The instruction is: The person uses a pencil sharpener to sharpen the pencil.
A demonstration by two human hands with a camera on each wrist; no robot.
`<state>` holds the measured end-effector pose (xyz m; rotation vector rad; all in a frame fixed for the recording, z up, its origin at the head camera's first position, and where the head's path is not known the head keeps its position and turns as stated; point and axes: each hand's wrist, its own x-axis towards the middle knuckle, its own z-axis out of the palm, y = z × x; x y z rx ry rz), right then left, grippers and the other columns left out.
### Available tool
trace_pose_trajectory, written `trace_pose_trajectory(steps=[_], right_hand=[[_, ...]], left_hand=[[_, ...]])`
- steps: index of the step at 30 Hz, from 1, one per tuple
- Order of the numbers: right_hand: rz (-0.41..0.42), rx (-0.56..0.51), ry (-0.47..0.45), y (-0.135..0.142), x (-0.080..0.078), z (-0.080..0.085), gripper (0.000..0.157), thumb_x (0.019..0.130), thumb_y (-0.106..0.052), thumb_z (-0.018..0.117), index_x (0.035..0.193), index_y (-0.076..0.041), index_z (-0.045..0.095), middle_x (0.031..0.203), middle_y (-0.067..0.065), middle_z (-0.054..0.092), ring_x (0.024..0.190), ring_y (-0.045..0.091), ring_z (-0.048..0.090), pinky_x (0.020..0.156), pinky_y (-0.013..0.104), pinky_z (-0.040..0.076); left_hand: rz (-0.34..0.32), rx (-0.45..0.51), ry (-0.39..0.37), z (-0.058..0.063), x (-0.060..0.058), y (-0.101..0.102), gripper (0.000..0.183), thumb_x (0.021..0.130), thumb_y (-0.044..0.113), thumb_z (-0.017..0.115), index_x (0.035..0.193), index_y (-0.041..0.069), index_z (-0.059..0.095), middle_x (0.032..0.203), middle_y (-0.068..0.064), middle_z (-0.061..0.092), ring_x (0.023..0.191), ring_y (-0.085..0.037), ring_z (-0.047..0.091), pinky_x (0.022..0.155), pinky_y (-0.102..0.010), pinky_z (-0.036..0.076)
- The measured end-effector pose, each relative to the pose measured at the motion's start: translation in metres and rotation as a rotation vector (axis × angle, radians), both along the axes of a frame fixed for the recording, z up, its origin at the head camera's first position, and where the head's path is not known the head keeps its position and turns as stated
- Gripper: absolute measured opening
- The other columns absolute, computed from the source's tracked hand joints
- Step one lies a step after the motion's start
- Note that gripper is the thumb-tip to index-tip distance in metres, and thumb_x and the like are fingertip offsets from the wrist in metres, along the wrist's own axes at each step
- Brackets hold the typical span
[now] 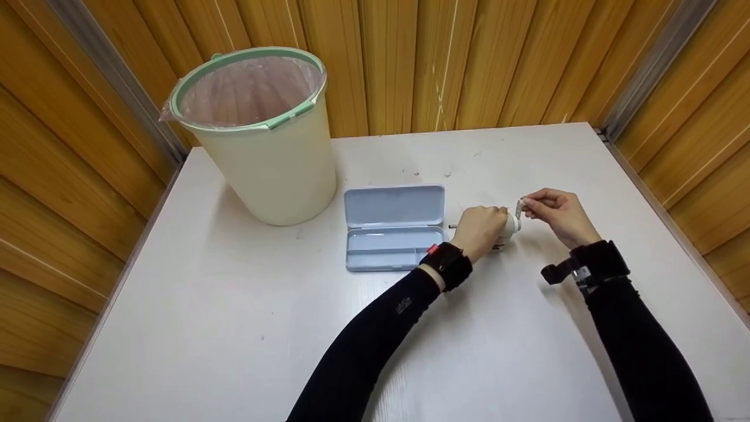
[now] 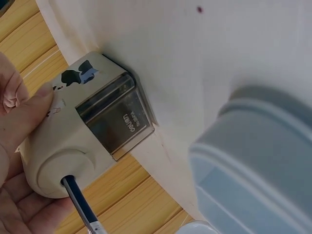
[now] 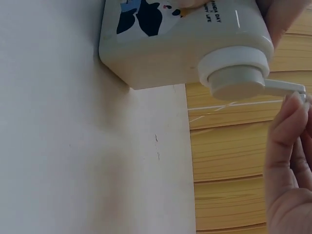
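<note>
- The left hand [image 1: 480,230] holds tight round the sharpener [image 2: 63,141], which is on the white table [image 1: 234,328], to the right of the open blue pencil case [image 1: 394,205].
- A dark pencil [image 2: 80,197] pokes into its round hole.
- The right hand [image 1: 556,214] pinches the end of the little crank [image 3: 285,87].
- To turn the crank well, I think the left hand should press the sharpener down so it can't wobble, and the right should make slow, even circles. The pencil should point straight in.
- The see-through window [image 2: 117,117] seems to say "deli"; the tiny line under it is too small to read.
- By the panda picture is "PANDA DAY"; "LIFE" is below, with the word before it partly hidden.
</note>
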<state>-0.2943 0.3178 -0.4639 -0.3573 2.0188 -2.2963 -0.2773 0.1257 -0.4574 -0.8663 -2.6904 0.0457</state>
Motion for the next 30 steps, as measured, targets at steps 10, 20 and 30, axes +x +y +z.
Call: trace_pose_trajectory(steps=[10, 20, 30], right_hand=[[0.002, 0.013, -0.035, -0.004, -0.010, -0.006, 0.009, 0.094, 0.001, 0.060, 0.092, -0.002, 0.069, 0.083, 0.001, 0.074, 0.074, 0.008, 0.068, 0.069, 0.017, 0.056], [0.001, 0.102, -0.145, -0.001, -0.019, -0.021, 0.012, 0.095, -0.004, 0.061, 0.089, -0.008, 0.071, 0.078, -0.003, 0.074, 0.071, 0.005, 0.068, 0.069, 0.017, 0.056], [0.050, 0.318, -0.173, -0.001, -0.024, -0.017, 0.017, 0.095, -0.008, 0.062, 0.085, -0.018, 0.071, 0.078, -0.012, 0.074, 0.073, 0.000, 0.068, 0.068, 0.015, 0.056]], left_hand=[[0.003, -0.020, 0.035, -0.001, 0.000, -0.002, 0.016, 0.091, 0.016, 0.064, 0.104, 0.017, 0.073, 0.091, 0.007, 0.075, 0.075, -0.009, 0.071, 0.063, -0.024, 0.058], [-0.007, -0.021, 0.011, 0.000, 0.004, 0.004, 0.016, 0.091, 0.017, 0.064, 0.106, 0.016, 0.072, 0.092, 0.007, 0.074, 0.076, -0.008, 0.071, 0.064, -0.022, 0.057], [0.006, -0.010, 0.012, 0.001, 0.002, 0.001, 0.019, 0.093, 0.016, 0.062, 0.110, 0.016, 0.071, 0.094, 0.007, 0.075, 0.077, -0.009, 0.071, 0.064, -0.023, 0.058]])
